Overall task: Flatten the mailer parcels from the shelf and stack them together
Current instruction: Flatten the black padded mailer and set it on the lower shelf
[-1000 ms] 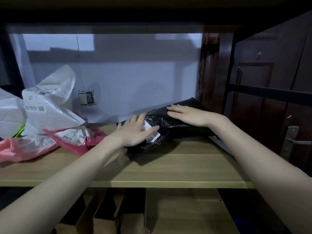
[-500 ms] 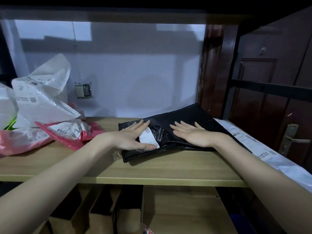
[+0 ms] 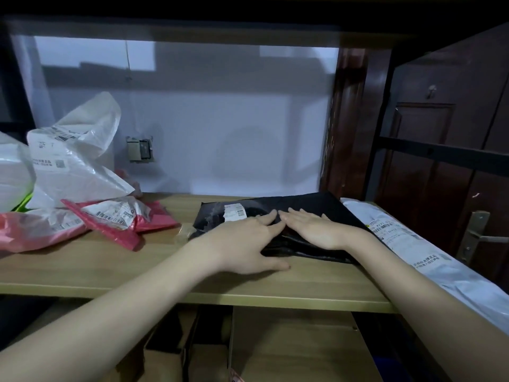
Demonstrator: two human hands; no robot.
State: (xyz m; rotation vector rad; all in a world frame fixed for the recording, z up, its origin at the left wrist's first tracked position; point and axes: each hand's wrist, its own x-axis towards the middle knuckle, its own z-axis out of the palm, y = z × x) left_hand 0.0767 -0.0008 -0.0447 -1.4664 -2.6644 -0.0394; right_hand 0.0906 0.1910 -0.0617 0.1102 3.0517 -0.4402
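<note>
Toward the right end of the wooden shelf [image 3: 96, 268], near its front edge, a black mailer [image 3: 311, 208] lies pretty much flat with both hands on top of it. The left hand [image 3: 248, 241] presses down with fingers straight and spread, thumb out on the shelf board. The right hand [image 3: 319, 230] lies flat just beside it, fingers together, fingertips touching the left's. A white mailer [image 3: 413, 244] sits along the shelf's right edge, partly under the black one. At the left end there's a loose pile: pink mailers [image 3: 121, 216] and crumpled white bags [image 3: 74, 161].
</note>
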